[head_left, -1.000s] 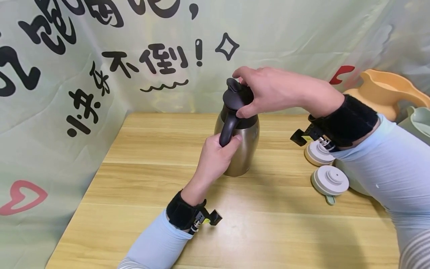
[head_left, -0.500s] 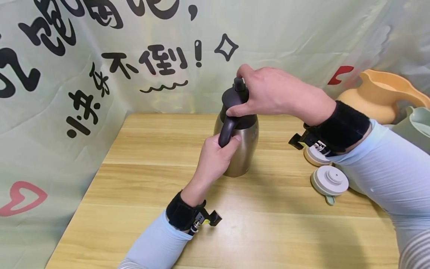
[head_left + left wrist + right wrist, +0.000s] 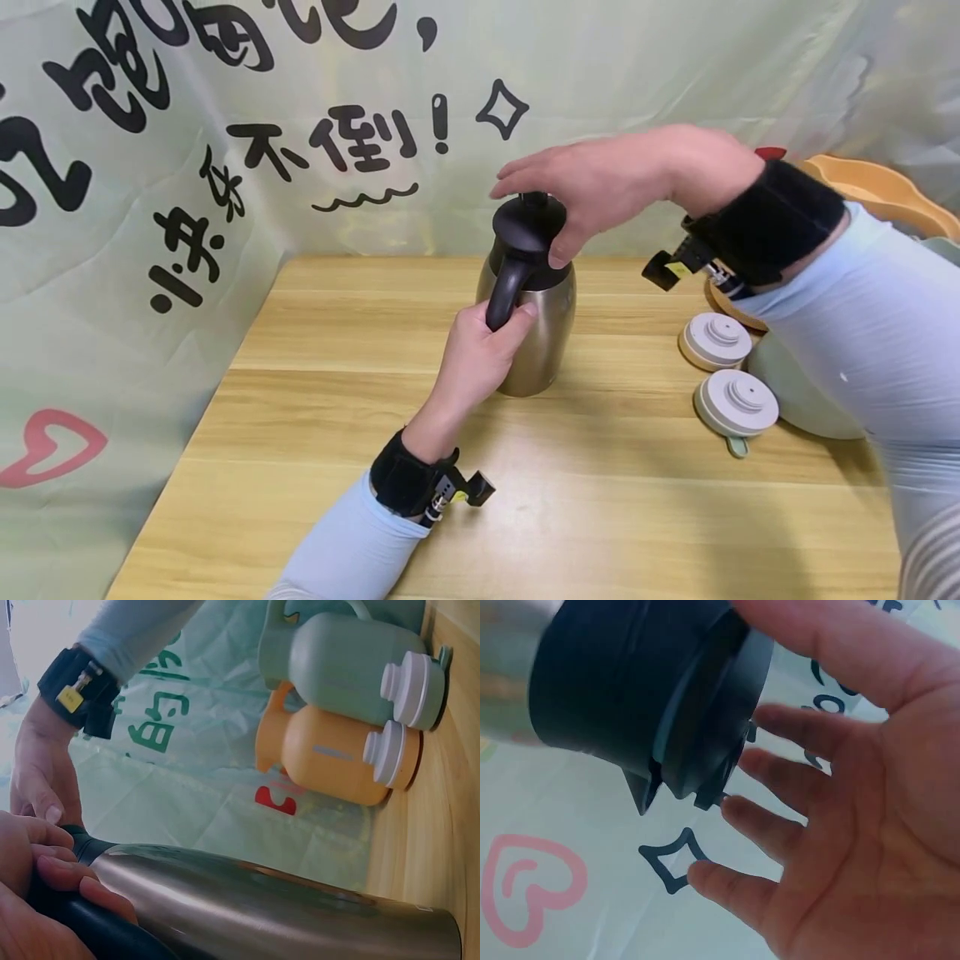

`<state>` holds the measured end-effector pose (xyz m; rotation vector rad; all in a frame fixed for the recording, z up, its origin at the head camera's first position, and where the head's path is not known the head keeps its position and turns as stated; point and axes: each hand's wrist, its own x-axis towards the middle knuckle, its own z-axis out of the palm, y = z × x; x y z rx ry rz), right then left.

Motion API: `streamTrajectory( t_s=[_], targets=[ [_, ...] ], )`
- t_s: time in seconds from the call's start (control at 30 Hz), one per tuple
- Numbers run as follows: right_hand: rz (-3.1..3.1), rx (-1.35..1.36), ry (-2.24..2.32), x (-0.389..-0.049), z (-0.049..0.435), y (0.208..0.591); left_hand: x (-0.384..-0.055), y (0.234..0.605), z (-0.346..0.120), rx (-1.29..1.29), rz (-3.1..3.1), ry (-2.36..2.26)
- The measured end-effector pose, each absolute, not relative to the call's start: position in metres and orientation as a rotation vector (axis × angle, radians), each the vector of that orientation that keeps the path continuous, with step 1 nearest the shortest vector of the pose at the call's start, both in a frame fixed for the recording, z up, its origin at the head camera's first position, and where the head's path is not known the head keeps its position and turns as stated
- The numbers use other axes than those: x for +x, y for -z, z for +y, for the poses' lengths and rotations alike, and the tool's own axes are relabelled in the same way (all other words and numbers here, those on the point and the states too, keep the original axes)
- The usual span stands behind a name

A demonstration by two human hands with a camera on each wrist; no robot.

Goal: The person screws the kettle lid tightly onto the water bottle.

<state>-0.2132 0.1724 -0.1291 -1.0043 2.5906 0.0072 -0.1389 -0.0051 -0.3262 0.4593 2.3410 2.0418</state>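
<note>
The left hand (image 3: 483,346) grips firmly, fingers curled round the black handle (image 3: 510,287) of the steel jug (image 3: 542,342), which stands upright near the middle of the frame on the wooden table (image 3: 360,417). Just above, the right hand (image 3: 607,179) has hold of nothing: its fingers spread loosely over the black lid (image 3: 525,223), the thumb reaching down by the near rim (whether it presses there, I cannot tell). In the right wrist view the fingertips sit at or just beside the small parts on the lid's top, the palm well clear. The step in hand looks like working that lid, though seating and loosening would look much alike here. To do it well, the left hand should brace the handle so that the body cannot turn, while thumb and fingers take the rim on opposite sides and turn it level, without pushing the tall jug over. Farther right in the frame lie two white-topped caps, a green-rimmed one (image 3: 738,402) and an orange-rimmed one (image 3: 716,340); beside them stand a green jug (image 3: 798,392) and, beyond it, an orange jug (image 3: 330,754). The printed cloth (image 3: 637,75) hangs behind everything, across the top.
</note>
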Motion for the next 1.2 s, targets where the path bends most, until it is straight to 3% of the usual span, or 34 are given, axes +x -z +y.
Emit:
streamTrajectory(
  t_s=[0.3, 1.2],
  targets=[
    [2.526, -0.868, -0.058, -0.223, 0.164, 0.123, -0.137, 0.327, -0.002, 0.450, 2.358, -2.071],
    [3.023, -0.962, -0.267, -0.216, 0.169, 0.165, -0.131, 0.327, 0.004, 0.301, 2.354, -2.187]
  ],
)
